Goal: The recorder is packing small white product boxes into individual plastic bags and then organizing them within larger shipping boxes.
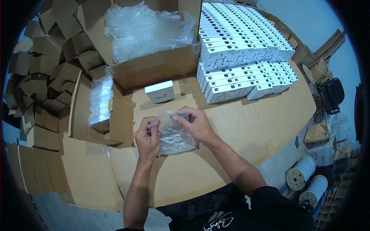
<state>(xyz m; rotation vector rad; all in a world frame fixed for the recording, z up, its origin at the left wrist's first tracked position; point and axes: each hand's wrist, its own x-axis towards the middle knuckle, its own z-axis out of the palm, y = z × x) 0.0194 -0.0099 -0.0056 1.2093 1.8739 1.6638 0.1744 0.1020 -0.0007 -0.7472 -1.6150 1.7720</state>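
Between my two hands is a clear plastic bag [174, 138], crinkled and held by its upper edge. My left hand [147, 138] pinches its upper left corner. The thumb and fingers of my right hand [194, 124] grip the upper right part. I cannot make out anything inside the bag. Just beyond it, a small white box [160, 92] with a red mark stands on the cardboard-covered table [246, 131], touched by neither hand.
Behind stands a large carton [154, 65] full of clear bags [148, 30]. An open carton [83, 111] at left holds plastic-wrapped items [101, 102]. Stacks of white boxes [239, 54] fill the back right. Empty brown boxes [46, 73] pile up far left; cable spools [300, 173] stand on the floor.
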